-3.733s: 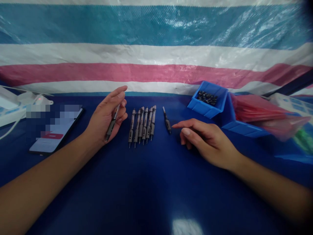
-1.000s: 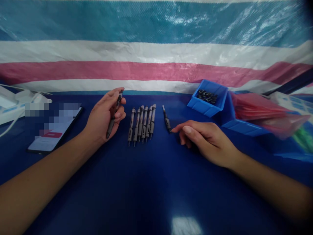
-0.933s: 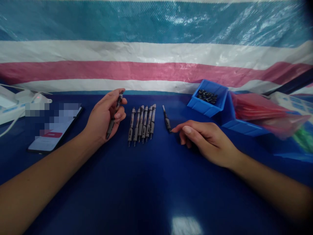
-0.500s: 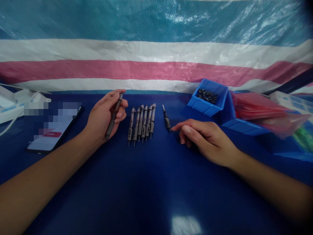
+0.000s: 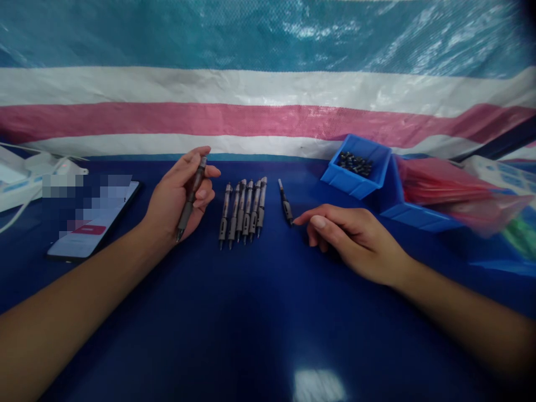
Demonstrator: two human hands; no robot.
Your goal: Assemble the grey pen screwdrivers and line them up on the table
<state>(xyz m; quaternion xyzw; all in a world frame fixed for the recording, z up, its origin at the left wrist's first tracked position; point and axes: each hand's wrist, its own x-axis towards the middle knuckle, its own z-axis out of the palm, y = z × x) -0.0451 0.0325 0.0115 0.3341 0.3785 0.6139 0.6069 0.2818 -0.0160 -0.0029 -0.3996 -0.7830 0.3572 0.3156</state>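
Observation:
A dark pen (image 5: 191,198) rests across the palm of my left hand (image 5: 178,195), its thumb and fingers loosely around it. Several similar pens (image 5: 247,209) lie side by side in a row on the blue table, right of that hand. Farther right is a lone pen part (image 5: 286,204) with a grey grip and a thin pale end pointing away from me. The index fingertip of my right hand (image 5: 355,240) is at its near tip; the other fingers are curled, with nothing visible in them.
At the right, a small blue bin (image 5: 358,167) holds small black parts. Beside it, a larger blue bin (image 5: 419,215) holds red plastic bags (image 5: 444,184). A phone (image 5: 90,223) lies at the left, near a white power strip (image 5: 25,181). Striped sheeting (image 5: 268,117) hangs behind the table (image 5: 234,312).
My left hand has shifted slightly left and its fingers have spread a little, carrying the pen along. My right hand and the things on the table are unmoved.

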